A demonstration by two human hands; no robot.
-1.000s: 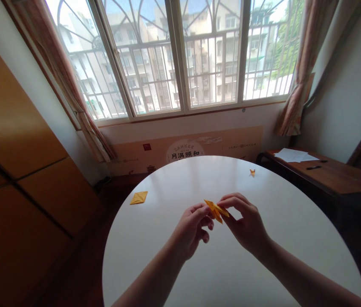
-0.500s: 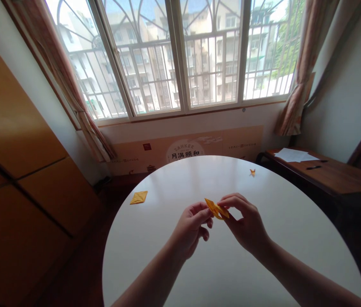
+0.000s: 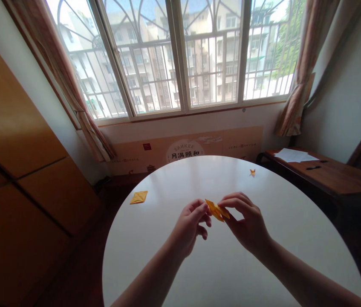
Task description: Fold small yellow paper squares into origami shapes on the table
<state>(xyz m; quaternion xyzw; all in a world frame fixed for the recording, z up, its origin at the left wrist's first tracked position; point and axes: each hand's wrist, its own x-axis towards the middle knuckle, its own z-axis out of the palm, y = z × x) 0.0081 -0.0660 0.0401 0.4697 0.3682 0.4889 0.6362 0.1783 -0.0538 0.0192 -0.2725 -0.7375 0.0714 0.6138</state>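
Note:
Above the middle of a round white table [image 3: 154, 273] is a folded piece of yellow origami paper [image 3: 215, 210], with pointed flaps and a gap between its layers. My left hand [image 3: 189, 227] pinches its left side between thumb and index finger, the other fingers loosely curled beneath. From the right, my right hand [image 3: 246, 218] grips the other end between thumb and fingertips. A flat yellow folded paper [image 3: 138, 197] lies near the table's left edge. Toward the far right edge stands a small orange-yellow paper crane [image 3: 252, 172].
Beyond the table's right side is a low brown wooden table [image 3: 336, 172] with white paper sheets [image 3: 295, 155] and a dark pen [image 3: 313, 168]. A printed cardboard panel [image 3: 241, 140] leans under the barred window. Orange-brown cabinets [image 3: 20, 85] stand at the left.
My left hand has shifted slightly left along the folded paper. The paper's lower flap now hangs a little lower and farther right. My right hand stays almost still.

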